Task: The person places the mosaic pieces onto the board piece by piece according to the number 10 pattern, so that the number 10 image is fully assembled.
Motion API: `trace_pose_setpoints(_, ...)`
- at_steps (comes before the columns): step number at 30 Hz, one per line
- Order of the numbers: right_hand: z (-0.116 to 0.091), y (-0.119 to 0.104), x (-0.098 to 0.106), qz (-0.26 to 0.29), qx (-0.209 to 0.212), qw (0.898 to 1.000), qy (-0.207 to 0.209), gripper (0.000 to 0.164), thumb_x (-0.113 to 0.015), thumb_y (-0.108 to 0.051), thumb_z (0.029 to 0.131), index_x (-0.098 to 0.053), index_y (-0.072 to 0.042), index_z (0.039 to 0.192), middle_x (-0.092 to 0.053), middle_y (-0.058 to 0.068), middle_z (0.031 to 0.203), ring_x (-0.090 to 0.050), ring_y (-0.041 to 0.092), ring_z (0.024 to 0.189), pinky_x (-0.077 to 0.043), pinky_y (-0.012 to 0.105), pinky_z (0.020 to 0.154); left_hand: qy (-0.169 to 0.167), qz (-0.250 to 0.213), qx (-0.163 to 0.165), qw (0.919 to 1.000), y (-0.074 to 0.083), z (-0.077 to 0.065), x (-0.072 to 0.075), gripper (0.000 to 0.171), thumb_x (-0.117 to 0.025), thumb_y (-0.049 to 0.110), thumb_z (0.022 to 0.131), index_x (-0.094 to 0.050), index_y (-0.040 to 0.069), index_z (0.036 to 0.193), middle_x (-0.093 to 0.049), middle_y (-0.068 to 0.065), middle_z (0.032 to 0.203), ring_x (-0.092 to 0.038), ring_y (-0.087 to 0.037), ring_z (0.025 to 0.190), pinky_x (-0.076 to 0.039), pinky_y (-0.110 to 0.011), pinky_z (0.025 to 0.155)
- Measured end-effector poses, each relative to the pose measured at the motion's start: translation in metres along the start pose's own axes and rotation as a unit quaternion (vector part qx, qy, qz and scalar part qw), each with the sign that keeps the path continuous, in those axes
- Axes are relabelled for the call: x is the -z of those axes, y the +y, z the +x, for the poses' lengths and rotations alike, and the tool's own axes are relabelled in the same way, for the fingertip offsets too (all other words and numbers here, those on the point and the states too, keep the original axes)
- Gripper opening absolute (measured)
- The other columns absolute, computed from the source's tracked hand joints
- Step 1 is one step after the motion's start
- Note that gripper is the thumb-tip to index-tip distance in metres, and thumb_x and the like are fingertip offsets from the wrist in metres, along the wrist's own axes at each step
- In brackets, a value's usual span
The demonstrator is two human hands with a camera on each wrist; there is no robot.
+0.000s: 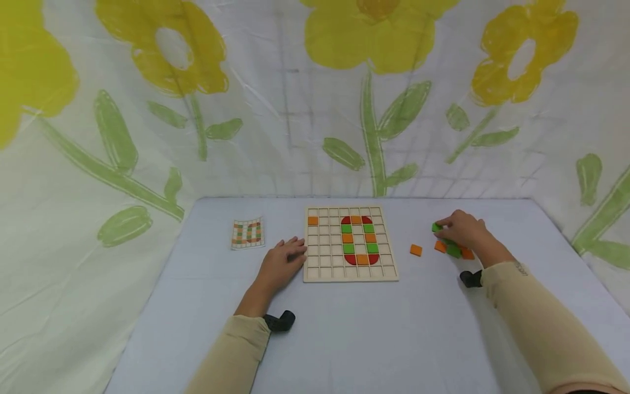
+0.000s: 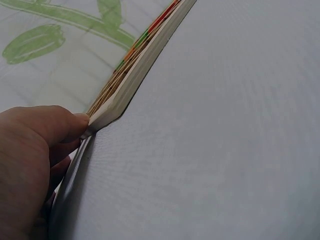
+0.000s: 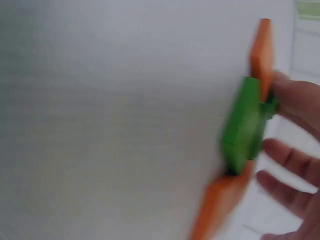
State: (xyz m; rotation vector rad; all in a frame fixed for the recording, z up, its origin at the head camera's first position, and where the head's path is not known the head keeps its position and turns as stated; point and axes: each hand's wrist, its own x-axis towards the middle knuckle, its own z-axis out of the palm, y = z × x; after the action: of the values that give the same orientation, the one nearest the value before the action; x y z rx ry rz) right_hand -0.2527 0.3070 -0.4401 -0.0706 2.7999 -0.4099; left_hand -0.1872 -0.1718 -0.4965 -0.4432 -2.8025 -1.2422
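A square wooden grid board (image 1: pixel 326 257) lies on the table, with red, green and orange tiles forming an oval ring on its right half. One orange tile (image 1: pixel 313 220) sits near its top left corner. My left hand (image 1: pixel 281 264) rests at the board's left edge, fingers loosely extended; in the left wrist view the thumb (image 2: pixel 67 122) touches the board's corner. My right hand (image 1: pixel 465 227) pinches a green tile (image 1: pixel 436 227) between thumb and fingers. Below that hand is a small pile with a green tile (image 3: pixel 242 122) and orange tiles (image 3: pixel 220 202).
Left of the board lies a small pattern card (image 1: pixel 248 233) showing a similar coloured grid. A single orange tile (image 1: pixel 415 250) lies between the board and the pile. Behind the table hangs a white cloth (image 1: pixel 256 158) printed with yellow flowers.
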Motion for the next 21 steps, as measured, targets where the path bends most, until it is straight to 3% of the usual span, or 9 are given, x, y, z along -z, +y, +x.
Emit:
trace_pose_setpoints(6, 0.002, -0.01, -0.003, -0.018, 0.047, 0.998, 0.031, 0.043, -0.066, -0.038, 0.093, -0.069, -0.006, 0.123, -0.055, 0.025, 0.125, -0.051, 0.048, 0.115, -0.025, 0.079, 0.097, 0.001, 0.001, -0.007, 1.0, -0.001, -0.001, 0.0, 0.03, -0.068, 0.022, 0.094, -0.071, 0.008, 0.12, -0.061, 0.0, 0.137, -0.049, -0.019, 0.136, -0.025, -0.04, 0.124)
trace_pose_setpoints(11, 0.013, -0.038, -0.014, -0.015, 0.136, 0.989, 0.055, 0.037, -0.065, -0.028, 0.096, -0.069, 0.0, 0.119, -0.059, 0.024, 0.122, -0.054, 0.044, 0.113, -0.041, 0.065, 0.098, 0.0, 0.005, -0.019, 0.9998, 0.0, -0.002, -0.001, 0.032, -0.069, 0.022, 0.093, -0.07, 0.008, 0.121, -0.06, 0.0, 0.139, -0.05, -0.018, 0.135, -0.025, -0.04, 0.124)
trace_pose_setpoints(14, 0.023, -0.067, -0.02, 0.011, 0.166, 0.984, 0.066, 0.035, -0.066, -0.023, 0.095, -0.068, 0.001, 0.12, -0.06, 0.022, 0.12, -0.056, 0.039, 0.113, -0.048, 0.057, 0.098, -0.007, 0.009, -0.022, 0.9997, 0.001, -0.003, -0.002, 0.034, -0.068, 0.024, 0.093, -0.069, 0.009, 0.124, -0.058, 0.002, 0.141, -0.05, -0.017, 0.135, -0.023, -0.039, 0.124)
trace_pose_setpoints(17, 0.033, -0.108, -0.024, 0.027, 0.176, 0.982, 0.063, 0.034, -0.068, -0.023, 0.094, -0.069, -0.002, 0.12, -0.061, 0.018, 0.12, -0.057, 0.036, 0.112, -0.049, 0.054, 0.098, -0.008, 0.014, -0.024, 0.9996, 0.003, -0.003, -0.001, 0.034, -0.068, 0.024, 0.093, -0.069, 0.009, 0.124, -0.057, 0.002, 0.141, -0.05, -0.017, 0.135, -0.023, -0.04, 0.124)
trace_pose_setpoints(21, 0.044, -0.162, -0.03, 0.028, 0.226, 0.972, 0.049, 0.033, -0.068, -0.023, 0.094, -0.069, -0.003, 0.121, -0.062, 0.016, 0.118, -0.059, 0.032, 0.109, -0.052, 0.049, 0.096, -0.002, 0.014, -0.027, 0.9995, 0.004, -0.004, 0.0, 0.033, -0.068, 0.023, 0.093, -0.07, 0.008, 0.122, -0.059, 0.0, 0.14, -0.051, -0.019, 0.135, -0.024, -0.042, 0.123)
